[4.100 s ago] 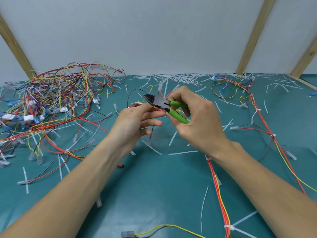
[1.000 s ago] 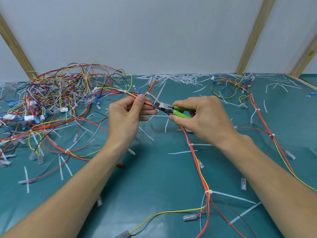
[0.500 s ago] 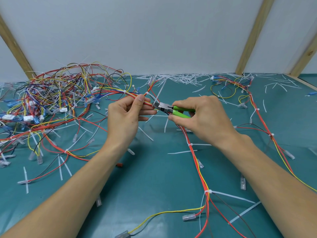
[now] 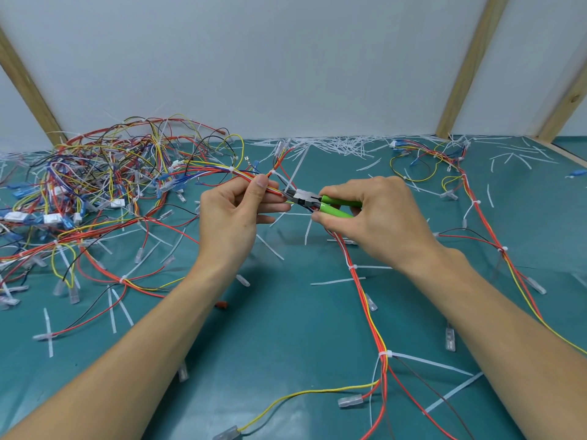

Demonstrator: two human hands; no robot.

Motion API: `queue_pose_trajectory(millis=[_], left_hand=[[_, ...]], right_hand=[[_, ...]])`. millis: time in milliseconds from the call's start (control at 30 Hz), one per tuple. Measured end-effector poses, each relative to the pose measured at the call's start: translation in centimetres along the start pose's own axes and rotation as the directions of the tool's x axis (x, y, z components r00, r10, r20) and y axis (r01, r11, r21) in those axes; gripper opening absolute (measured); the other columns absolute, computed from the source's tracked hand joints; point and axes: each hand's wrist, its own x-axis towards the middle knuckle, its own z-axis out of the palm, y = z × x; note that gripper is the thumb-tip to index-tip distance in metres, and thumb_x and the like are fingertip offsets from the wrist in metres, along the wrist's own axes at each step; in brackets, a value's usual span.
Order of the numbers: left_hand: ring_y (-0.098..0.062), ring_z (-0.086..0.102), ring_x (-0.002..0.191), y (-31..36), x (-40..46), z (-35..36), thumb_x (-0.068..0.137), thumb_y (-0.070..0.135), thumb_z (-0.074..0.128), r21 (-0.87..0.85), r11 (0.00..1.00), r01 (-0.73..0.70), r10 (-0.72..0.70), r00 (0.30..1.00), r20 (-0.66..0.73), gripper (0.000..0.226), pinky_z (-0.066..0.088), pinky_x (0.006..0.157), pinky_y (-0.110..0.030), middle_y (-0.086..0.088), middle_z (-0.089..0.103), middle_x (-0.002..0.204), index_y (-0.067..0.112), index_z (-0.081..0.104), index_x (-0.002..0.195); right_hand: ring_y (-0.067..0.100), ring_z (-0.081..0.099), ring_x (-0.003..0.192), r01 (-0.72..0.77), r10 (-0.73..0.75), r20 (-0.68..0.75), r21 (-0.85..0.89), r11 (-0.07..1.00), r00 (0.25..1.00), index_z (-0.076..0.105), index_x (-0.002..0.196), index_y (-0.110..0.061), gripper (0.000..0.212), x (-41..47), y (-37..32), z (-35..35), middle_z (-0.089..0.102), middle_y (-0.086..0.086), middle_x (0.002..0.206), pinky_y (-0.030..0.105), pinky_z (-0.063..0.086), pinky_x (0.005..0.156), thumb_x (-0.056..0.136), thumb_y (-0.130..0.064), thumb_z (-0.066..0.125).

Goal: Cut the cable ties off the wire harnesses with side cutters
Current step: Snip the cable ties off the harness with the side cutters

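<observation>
Two ties near the table (image 4: 286, 338) edge wait uncut on the harness (image 4: 365, 296) trailing toward the person. Farther out, the left hand (image 4: 235, 214) pinches the bundle taut between thumb and fingers (image 4: 262, 185), presumably to steady it. Just beside them, the right hand (image 4: 368, 214) grips the side cutters (image 4: 313, 203) (green handles), nose at the wires. Beyond lies the loose pile (image 4: 104, 185).
</observation>
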Motion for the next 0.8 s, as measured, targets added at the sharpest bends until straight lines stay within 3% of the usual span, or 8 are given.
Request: queue_pose_trajectory(millis=[200, 467, 633, 700, 800], left_hand=[[-0.021, 0.077, 0.075, 0.06, 0.01, -0.01, 0.103, 0.021, 0.054, -0.004, 1.000, 0.001, -0.001, 1.000, 0.000, 0.026, 0.058, 0.060, -0.024, -0.005, 0.077, 0.075, 0.005, 0.070, 0.091], [-0.020, 0.076, 0.075, 0.10, 0.05, -0.05, 0.104, 0.021, 0.053, 0.001, 1.000, 0.004, -0.004, 1.000, -0.006, 0.026, 0.058, 0.059, -0.025, -0.005, 0.076, 0.075, 0.004, 0.070, 0.092], [-0.022, 0.077, 0.076, 0.20, 0.07, -0.08, 0.104, 0.021, 0.053, 0.005, 1.000, 0.009, -0.009, 1.000, -0.009, 0.028, 0.059, 0.059, -0.026, -0.006, 0.076, 0.076, 0.002, 0.070, 0.092], [-0.022, 0.077, 0.076, 0.25, 0.09, -0.10, 0.104, 0.021, 0.053, 0.003, 1.000, 0.012, -0.012, 1.000, -0.009, 0.027, 0.059, 0.059, -0.026, -0.006, 0.076, 0.076, 0.003, 0.069, 0.091], [-0.022, 0.077, 0.076, 0.24, 0.11, -0.15, 0.104, 0.021, 0.053, 0.000, 1.000, 0.020, -0.020, 1.000, -0.007, 0.028, 0.059, 0.060, -0.026, -0.006, 0.077, 0.077, 0.003, 0.070, 0.092]], right_hand=[[0.007, 0.046, 0.061, -0.017, 0.017, 0.003, 0.002, 1.000, 1.000, 0.077, 0.087, -0.030, 0.013, -0.01, -0.08, -0.07, 0.049, -0.017, 0.058, 0.033, 0.031, 0.062, 0.085, -0.043, 0.079], [0.017, 0.046, 0.063, -0.012, 0.013, -0.007, 0.018, 1.000, 1.000, 0.077, 0.088, -0.026, 0.019, -0.10, -0.25, 0.01, 0.062, -0.004, 0.066, 0.035, 0.037, 0.062, 0.085, -0.045, 0.079], [0.021, 0.049, 0.064, -0.075, 0.085, -0.111, 0.095, 0.993, 0.990, 0.073, 0.085, -0.021, 0.030, 0.01, -0.08, 0.51, 0.061, 0.000, 0.066, 0.036, 0.046, 0.062, 0.085, -0.052, 0.074], [0.016, 0.053, 0.067, -0.128, 0.143, -0.153, 0.106, 0.986, 0.978, 0.071, 0.083, -0.024, 0.028, 0.05, 0.15, 0.58, 0.063, -0.004, 0.067, 0.031, 0.045, 0.065, 0.085, -0.052, 0.074], [0.002, 0.058, 0.075, -0.199, 0.217, -0.178, 0.113, 0.973, 0.960, 0.070, 0.086, -0.026, 0.023, 0.18, 0.35, 0.53, 0.066, -0.014, 0.071, 0.010, 0.037, 0.068, 0.088, -0.048, 0.075]])
